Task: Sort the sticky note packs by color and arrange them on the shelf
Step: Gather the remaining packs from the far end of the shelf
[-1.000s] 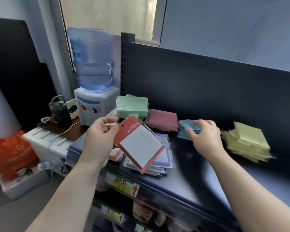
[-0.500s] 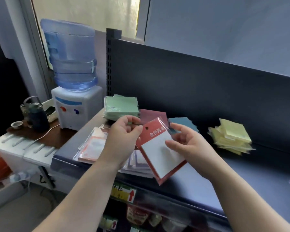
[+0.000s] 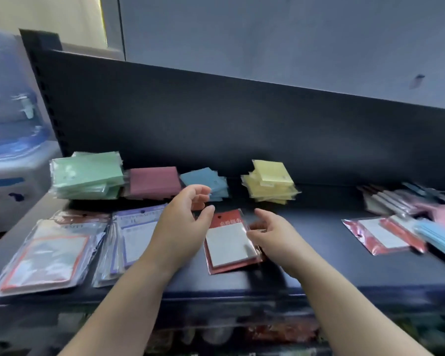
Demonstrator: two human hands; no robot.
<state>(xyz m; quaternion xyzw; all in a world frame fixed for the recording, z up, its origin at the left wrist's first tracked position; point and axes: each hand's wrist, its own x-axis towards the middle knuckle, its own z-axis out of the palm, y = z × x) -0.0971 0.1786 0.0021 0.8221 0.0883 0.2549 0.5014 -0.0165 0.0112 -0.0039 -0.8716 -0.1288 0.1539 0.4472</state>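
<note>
A red-framed sticky note pack [image 3: 229, 242] lies flat on the dark shelf [image 3: 306, 258] between my hands. My left hand [image 3: 184, 222] hovers just left of it, fingers apart and empty. My right hand [image 3: 270, 233] is at its right edge, fingers spread, fingertips touching or nearly touching the wrapper. Along the back stand a green stack [image 3: 86, 176], a pink stack [image 3: 153, 182], a blue stack [image 3: 211, 182] and a yellow stack [image 3: 269, 185]. Front left lie an orange-framed pack pile [image 3: 49, 253] and a purple-framed pile [image 3: 128, 240].
Another red pack [image 3: 383, 235] and a mixed heap of pink, blue and grey packs [image 3: 421, 211] lie at the right. A water dispenser [image 3: 8, 140] stands left of the shelf. The shelf's back panel [image 3: 242, 129] rises behind the stacks. Lower shelves with goods show below.
The red pack, held up in both hands half a second ago, now lies flat on the shelf. Both hands have let go and opened. The view has swung right.
</note>
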